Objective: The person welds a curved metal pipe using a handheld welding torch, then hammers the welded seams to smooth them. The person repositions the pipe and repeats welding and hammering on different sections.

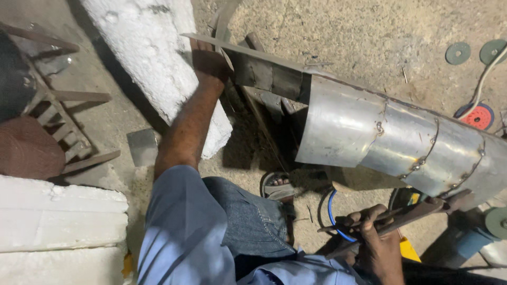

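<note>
A long curved sheet-metal piece (401,137), made of overlapping shiny panels joined by weld spots, runs from upper left to right across the view. My left hand (208,63) grips its dark narrow end near the top. My right hand (372,237) at the bottom is closed on a long dark clamp-like tool (417,211) whose jaws reach the sheet's lower edge at the right.
White foam blocks lie at the upper left (153,63) and lower left (58,227). A wooden frame (63,121) stands at the left. Grinding discs (457,53) and a red disc (479,117) lie on the concrete floor. A blue hose loop (331,211) and my sandalled foot (279,187) are below the sheet.
</note>
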